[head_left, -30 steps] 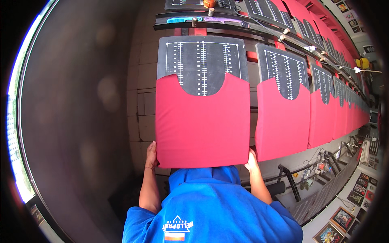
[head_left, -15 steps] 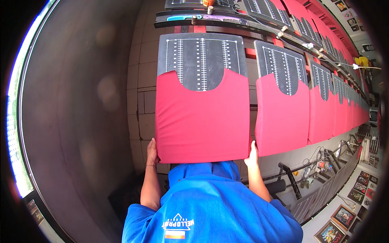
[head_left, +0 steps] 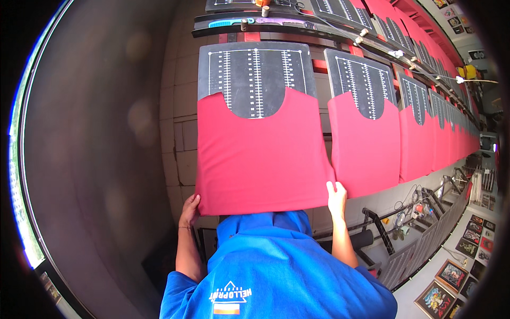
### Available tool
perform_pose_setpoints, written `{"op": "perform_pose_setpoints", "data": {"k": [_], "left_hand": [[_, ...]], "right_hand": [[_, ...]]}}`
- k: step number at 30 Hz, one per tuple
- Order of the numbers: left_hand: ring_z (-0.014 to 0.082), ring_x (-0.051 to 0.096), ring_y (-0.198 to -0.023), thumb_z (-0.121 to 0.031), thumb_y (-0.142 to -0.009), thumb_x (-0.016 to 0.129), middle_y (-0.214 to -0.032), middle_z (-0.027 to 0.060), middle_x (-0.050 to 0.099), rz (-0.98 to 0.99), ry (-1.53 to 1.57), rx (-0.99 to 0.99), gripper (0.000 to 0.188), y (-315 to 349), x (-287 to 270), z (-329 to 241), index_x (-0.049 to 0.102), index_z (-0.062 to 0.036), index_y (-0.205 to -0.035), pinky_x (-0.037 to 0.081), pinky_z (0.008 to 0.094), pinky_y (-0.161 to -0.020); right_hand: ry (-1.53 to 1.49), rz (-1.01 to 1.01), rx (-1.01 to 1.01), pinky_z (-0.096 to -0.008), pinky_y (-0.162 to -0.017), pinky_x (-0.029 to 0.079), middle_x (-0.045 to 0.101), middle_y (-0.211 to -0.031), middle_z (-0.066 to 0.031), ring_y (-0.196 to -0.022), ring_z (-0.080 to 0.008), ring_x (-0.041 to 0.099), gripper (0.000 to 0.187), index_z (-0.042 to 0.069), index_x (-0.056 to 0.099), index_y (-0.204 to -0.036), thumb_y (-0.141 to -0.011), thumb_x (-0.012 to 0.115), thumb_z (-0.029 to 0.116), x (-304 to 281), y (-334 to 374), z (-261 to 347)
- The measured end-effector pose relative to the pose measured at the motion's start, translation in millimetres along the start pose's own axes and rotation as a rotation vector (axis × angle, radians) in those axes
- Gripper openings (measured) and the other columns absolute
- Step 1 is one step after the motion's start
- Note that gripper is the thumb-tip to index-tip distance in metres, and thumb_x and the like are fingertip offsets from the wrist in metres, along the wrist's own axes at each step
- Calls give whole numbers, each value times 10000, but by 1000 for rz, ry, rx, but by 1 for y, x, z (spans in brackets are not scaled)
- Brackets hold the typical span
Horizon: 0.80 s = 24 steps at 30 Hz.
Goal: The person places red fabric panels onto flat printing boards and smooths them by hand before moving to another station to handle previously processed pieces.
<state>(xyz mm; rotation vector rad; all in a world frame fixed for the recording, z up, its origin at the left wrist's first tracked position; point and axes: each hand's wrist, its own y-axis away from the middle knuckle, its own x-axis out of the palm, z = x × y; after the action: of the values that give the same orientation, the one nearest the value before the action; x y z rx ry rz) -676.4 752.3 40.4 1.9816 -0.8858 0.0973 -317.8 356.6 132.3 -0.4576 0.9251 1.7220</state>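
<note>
A red fabric shirt panel (head_left: 260, 159) with a curved neckline lies over a dark board (head_left: 255, 69) marked with white rulers. My left hand (head_left: 190, 208) pinches the cloth at its near left corner. At the near right side my right hand (head_left: 336, 198) grips the edge, drawing it out a little beyond the board. The cloth's near edge runs taut between both hands, close to my blue shirt. What lies under the cloth is hidden.
To the right, a red panel (head_left: 364, 149) covers the neighbouring board, and several more follow in a row. A black rail (head_left: 265, 25) holding a blue-and-purple tool crosses behind. Framed pictures (head_left: 451, 274) hang at lower right; a dark wall (head_left: 95, 159) stands at left.
Both hands have moved outward from the board's sides and now hold the cloth's near corners. The near part of the cloth is stretched wider and its wrinkles are smoother. The view has shifted slightly.
</note>
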Motion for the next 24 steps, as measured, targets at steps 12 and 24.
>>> {"op": "perform_pose_setpoints", "data": {"k": [12,24], "left_hand": [[173,648,-1067,-283,-1006,592,-1183,76,683,-101,-27,98,346,19,0,-12,622,-34,-1245,503,353,-946],[378,538,-1167,-114,-924,626,-1242,197,584,-571,-1262,1113,375,-115,141,-176,575,1,-1277,430,439,-1000]], "right_hand": [[319,-70,-4,-492,-732,491,650,-841,-284,-810,-462,626,408,-50,646,-988,-914,678,351,-8,3,8],[209,-13,-781,-409,-1079,416,544,-1397,-169,-1288,-329,511,483,34,523,-1379,-933,640,180,56,-147,163]]}}
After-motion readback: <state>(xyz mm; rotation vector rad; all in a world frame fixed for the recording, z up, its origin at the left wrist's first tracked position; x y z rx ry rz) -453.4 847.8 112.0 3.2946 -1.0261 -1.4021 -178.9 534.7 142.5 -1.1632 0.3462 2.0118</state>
